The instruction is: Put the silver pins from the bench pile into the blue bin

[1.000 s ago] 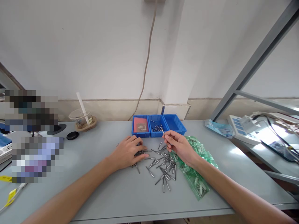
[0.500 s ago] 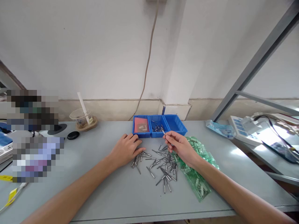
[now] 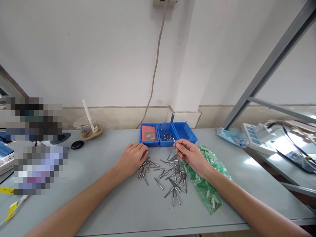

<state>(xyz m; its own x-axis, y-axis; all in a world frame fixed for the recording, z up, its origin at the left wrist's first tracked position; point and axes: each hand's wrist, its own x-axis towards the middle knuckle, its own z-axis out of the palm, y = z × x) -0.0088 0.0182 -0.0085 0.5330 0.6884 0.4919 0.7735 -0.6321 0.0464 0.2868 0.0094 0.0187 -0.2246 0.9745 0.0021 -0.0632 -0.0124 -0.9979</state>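
My right hand point(image 3: 189, 154) pinches a small blind rivet point(image 3: 174, 140) between thumb and fingertips, just in front of the middle blue bin point(image 3: 162, 144). Beneath and left of that hand, many loose blind rivets point(image 3: 175, 171), thin dark stems with brighter sleeves, lie scattered on the grey table. My left hand point(image 3: 132, 158) rests palm down at the left edge of the scatter, fingers loosely bent and holding nothing I can see. A green plastic bag point(image 3: 209, 194) with pale pieces inside lies under and beside my right wrist.
The left blue bin point(image 3: 149, 144) holds a reddish packet; more rivets lie in the middle one. The right bin point(image 3: 185, 131) adjoins them. Leftward are a black disc point(image 3: 77, 144) and a clear cup point(image 3: 85, 123). A light-blue packet point(image 3: 232, 137) and power strip point(image 3: 256, 140) lie right.
My left thumb has drawn in toward the fingers from its stretched-out position. My right hand keeps its pinch on the rivet, nearly in place; the view has tilted slightly.
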